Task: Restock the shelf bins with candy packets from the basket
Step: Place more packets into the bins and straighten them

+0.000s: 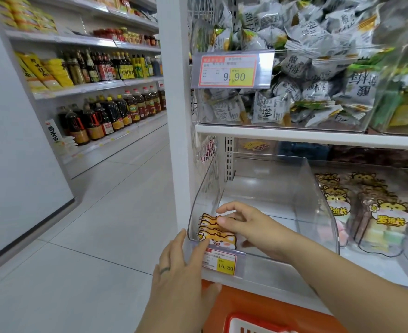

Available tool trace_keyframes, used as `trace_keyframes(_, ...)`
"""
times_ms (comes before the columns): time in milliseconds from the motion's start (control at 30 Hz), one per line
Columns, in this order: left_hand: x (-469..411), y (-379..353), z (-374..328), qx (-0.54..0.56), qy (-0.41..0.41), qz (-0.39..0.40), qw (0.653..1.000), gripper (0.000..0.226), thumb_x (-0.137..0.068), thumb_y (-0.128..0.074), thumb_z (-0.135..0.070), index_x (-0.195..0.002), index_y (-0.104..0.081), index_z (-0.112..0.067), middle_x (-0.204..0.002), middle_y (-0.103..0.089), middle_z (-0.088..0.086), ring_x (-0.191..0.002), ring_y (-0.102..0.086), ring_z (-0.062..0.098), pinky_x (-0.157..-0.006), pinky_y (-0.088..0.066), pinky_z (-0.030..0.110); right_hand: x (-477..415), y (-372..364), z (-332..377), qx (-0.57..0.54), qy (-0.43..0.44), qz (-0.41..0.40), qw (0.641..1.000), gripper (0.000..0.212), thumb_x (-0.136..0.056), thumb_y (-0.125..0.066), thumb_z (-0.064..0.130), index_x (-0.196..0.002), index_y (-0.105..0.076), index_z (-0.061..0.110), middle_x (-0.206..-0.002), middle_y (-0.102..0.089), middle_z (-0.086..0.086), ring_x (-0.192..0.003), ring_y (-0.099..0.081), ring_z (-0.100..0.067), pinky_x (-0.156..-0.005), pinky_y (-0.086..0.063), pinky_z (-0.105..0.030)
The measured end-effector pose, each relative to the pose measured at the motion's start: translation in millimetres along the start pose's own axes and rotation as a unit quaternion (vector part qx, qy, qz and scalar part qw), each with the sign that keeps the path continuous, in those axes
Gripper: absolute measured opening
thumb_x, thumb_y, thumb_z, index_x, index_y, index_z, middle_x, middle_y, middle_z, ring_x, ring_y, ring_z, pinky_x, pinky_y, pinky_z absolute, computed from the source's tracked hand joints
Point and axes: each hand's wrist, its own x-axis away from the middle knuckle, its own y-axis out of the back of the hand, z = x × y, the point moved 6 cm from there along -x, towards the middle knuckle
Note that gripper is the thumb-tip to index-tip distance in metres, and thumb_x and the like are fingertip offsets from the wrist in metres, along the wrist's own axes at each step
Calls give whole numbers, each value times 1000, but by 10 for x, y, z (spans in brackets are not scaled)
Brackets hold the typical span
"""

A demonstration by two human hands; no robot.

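Observation:
A clear plastic shelf bin (301, 188) stands on the lower shelf, mostly bare inside. A small stack of orange cat-shaped candy packets (216, 233) stands in its front left corner. My right hand (244, 224) reaches into the bin and its fingers hold the top of those packets. My left hand (181, 267) lies flat with straight fingers against the bin's front wall, beside the 16.80 price tag (222, 261). A corner of the red basket (253, 324) shows at the bottom edge; its contents are hidden.
The bin to the right holds cat-print candy packets (380, 219). The shelf above carries a bin of grey wrapped sweets (294, 92) with a 9.90 tag. A white post (174, 116) borders the shelf on the left. Bottles (111, 114) line the aisle shelves at left.

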Motion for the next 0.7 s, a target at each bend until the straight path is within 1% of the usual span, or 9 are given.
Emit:
trace_keyframes(67, 9, 13, -14, -2, -1, 4, 1000, 78, -96, -47, -61, -152, 6, -50, -161, 23, -8, -153, 8, 21, -123, -18, 38, 4, -41, 10, 2, -3, 3, 1000, 23, -97, -58, 43, -117, -60, 33, -110, -71, 5, -86, -67, 3, -76, -49, -22)
trace_keyframes(100, 13, 19, -23, -3, -1, 5, 1000, 78, -96, -47, -61, -152, 6, -50, -161, 22, -7, -153, 9, 21, -123, -18, 37, -1, -53, 7, 5, -6, 4, 1000, 23, -97, -57, 43, -117, -60, 32, -109, -71, 4, -82, -66, 4, -72, -45, -17)
trace_keyframes(233, 14, 27, -34, -2, -5, 5, 1000, 79, -95, -47, -61, -152, 6, -50, -162, 21, -7, -153, 8, 21, -124, -19, 38, -9, -51, -10, 10, -18, 9, 1000, 26, -96, -59, 44, -119, -58, 33, -109, -71, 6, -79, -66, 7, -65, -43, -10)
trace_keyframes(367, 8, 28, -10, 8, -8, 3, 1000, 79, -95, -50, -60, -153, 4, -49, -161, 21, -8, -153, 9, 22, -124, -17, 41, 35, 4, 53, 5, -11, -3, 1000, 32, -96, -61, 41, -125, -53, 31, -110, -69, 10, -76, -64, 15, -56, -42, -1)
trace_keyframes(433, 27, 54, 3, 24, -12, 2, 1000, 78, -95, -51, -57, -153, 1, -48, -161, 21, -9, -152, 11, 21, -124, -17, 42, 88, 33, 100, 24, -3, -14, 1000, 35, -93, -63, 44, -125, -52, 34, -113, -65, 13, -86, -65, 12, -68, -44, -4)
trace_keyframes(500, 89, 105, -6, 41, -26, -11, 999, 74, -96, -51, -55, -153, -4, -49, -160, 19, -11, -152, 10, 19, -124, -16, 40, 182, 77, 131, 63, 17, -38, 997, 39, -90, -68, 44, -124, -52, 37, -120, -60, 12, -105, -61, 3, -87, -45, -13)
trace_keyframes(533, 135, 135, -23, 51, -38, -22, 998, 71, -96, -51, -54, -152, -8, -49, -159, 16, -12, -151, 7, 19, -123, -16, 37, 263, 94, 164, 84, 37, -52, 994, 40, -89, -70, 43, -124, -52, 37, -123, -58, 13, -114, -56, 1, -91, -42, -12)
trace_keyframes(600, 262, 207, -75, 78, -65, -53, 993, 61, -96, -53, -50, -147, -21, -49, -153, 1, -14, -148, -7, 17, -120, -21, 32, 513, 109, 270, 131, 96, -87, 983, 41, -89, -70, 40, -125, -52, 37, -126, -56, 18, -121, -49, 4, -89, -35, -4)
trace_keyframes(700, 447, 245, -178, 102, -89, -86, 987, 45, -94, -59, -41, -136, -45, -38, -137, -28, -10, -133, -33, 17, -111, -34, 32, 1075, 89, 365, 154, 179, -126, 964, 32, -91, -69, 34, -121, -56, 35, -119, -59, 26, -117, -50, 11, -94, -37, -5)
